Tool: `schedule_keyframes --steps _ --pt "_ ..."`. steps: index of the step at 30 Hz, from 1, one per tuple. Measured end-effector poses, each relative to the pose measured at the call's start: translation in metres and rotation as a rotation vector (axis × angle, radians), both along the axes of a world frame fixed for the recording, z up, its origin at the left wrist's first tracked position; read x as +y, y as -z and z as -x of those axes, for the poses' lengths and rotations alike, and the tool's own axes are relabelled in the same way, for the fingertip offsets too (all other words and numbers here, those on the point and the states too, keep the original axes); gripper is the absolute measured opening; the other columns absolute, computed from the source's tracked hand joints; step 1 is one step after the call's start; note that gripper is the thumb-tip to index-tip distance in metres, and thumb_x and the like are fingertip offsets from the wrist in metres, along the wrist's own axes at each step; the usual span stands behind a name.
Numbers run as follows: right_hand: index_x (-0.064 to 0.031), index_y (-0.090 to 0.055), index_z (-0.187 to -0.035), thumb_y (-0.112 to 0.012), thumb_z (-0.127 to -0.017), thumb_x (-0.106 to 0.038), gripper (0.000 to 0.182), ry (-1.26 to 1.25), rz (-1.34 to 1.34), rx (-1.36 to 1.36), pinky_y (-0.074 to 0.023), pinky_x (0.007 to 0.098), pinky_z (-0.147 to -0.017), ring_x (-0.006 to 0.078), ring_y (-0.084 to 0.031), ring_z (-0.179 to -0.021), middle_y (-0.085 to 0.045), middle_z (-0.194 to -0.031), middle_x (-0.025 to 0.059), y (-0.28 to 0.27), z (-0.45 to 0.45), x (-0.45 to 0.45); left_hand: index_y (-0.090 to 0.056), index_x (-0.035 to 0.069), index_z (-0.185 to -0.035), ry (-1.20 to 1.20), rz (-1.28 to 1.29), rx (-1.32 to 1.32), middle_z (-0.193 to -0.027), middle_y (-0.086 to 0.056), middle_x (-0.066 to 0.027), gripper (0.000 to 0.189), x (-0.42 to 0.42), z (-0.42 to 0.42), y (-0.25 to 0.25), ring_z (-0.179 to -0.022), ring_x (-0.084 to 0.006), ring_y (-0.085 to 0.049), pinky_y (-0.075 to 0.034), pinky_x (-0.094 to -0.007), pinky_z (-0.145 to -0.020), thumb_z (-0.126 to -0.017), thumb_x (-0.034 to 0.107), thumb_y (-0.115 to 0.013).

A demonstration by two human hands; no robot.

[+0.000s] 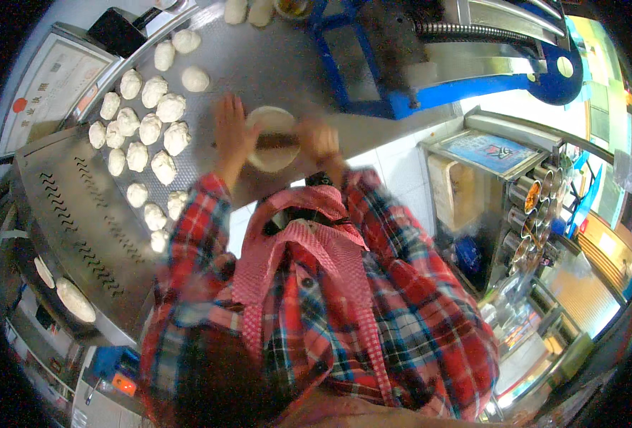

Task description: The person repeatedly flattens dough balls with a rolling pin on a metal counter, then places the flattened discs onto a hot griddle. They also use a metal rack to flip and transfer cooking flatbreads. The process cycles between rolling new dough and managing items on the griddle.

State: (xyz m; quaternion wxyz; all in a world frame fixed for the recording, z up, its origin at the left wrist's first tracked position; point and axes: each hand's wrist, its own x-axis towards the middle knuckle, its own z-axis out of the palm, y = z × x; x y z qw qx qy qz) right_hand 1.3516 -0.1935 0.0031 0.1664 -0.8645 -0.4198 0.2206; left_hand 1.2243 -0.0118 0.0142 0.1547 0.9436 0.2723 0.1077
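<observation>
On the metal worktop (251, 59) lies a flattened round of dough (274, 115) with a short dark rolling pin (277, 140) across it. My left hand (234, 131) lies at the dough's left side, fingers extended, its thumb by the pin's left end. At the pin's right end, my right hand (318, 138) is curled and blurred by motion; it seems to grip the pin. Several pale dough balls (150, 128) are spread over the worktop's left part, and one smoother ball (195, 79) sits beyond my left hand.
A blue-framed machine (396, 101) stands at the far right of the worktop. A slotted metal cover (80, 214) borders the left side, with flat dough pieces (75, 299) below it. Metal containers (525, 193) line a counter to the right. A framed document (54, 91) leans at upper left.
</observation>
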Motion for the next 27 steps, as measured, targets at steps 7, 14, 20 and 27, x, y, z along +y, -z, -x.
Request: schedule_keyframes --steps 7,14,20,27 --pt "-0.0062 -0.053 -0.105 -0.065 -0.081 -0.034 0.039 -0.201 -0.248 0.121 -0.0514 0.0411 -0.071 0.0324 -0.059 -0.091 -0.057 -0.103 0.0128 -0.034 0.078 -0.085 -0.041 -0.001 -0.130 -0.219 0.412 0.035 -0.126 -0.050 -0.0245 0.072 -0.050 0.049 -0.008 -0.116 -0.0381 -0.048 -0.039 -0.0446 -0.096 -0.076 0.037 -0.071" --pt "-0.0071 -0.053 -0.106 -0.063 -0.082 -0.030 0.035 -0.320 -0.250 0.097 -0.0521 0.0392 -0.073 0.0307 -0.060 -0.092 -0.057 -0.102 0.0122 -0.050 0.077 -0.089 -0.060 0.001 -0.104 -0.159 0.355 0.392 -0.102 -0.063 -0.0242 0.051 -0.016 -0.011 -0.008 -0.092 -0.0379 -0.062 -0.049 -0.0436 -0.078 -0.076 0.044 -0.067" --pt "-0.0085 -0.051 -0.111 -0.053 -0.085 -0.019 0.028 -0.431 -0.366 0.070 -0.0540 0.0387 -0.071 0.0303 -0.059 -0.093 -0.057 -0.101 0.0110 -0.051 0.082 -0.088 -0.060 0.000 -0.109 -0.196 1.193 -0.048 -0.098 -0.065 -0.0193 0.045 -0.041 -0.006 -0.055 -0.087 -0.0274 -0.064 -0.050 -0.0368 -0.078 -0.082 0.035 -0.066" --pt "-0.0092 -0.054 -0.113 -0.055 -0.085 -0.019 0.030 -0.329 -0.194 0.201 -0.0505 0.0414 -0.080 0.0298 -0.059 -0.095 -0.060 -0.105 0.0120 -0.057 0.078 -0.088 -0.050 0.002 -0.124 -0.184 0.748 0.243 -0.118 -0.057 -0.0204 0.053 -0.055 0.077 -0.057 -0.104 -0.0302 -0.057 -0.045 -0.0391 -0.086 -0.085 0.035 -0.063"
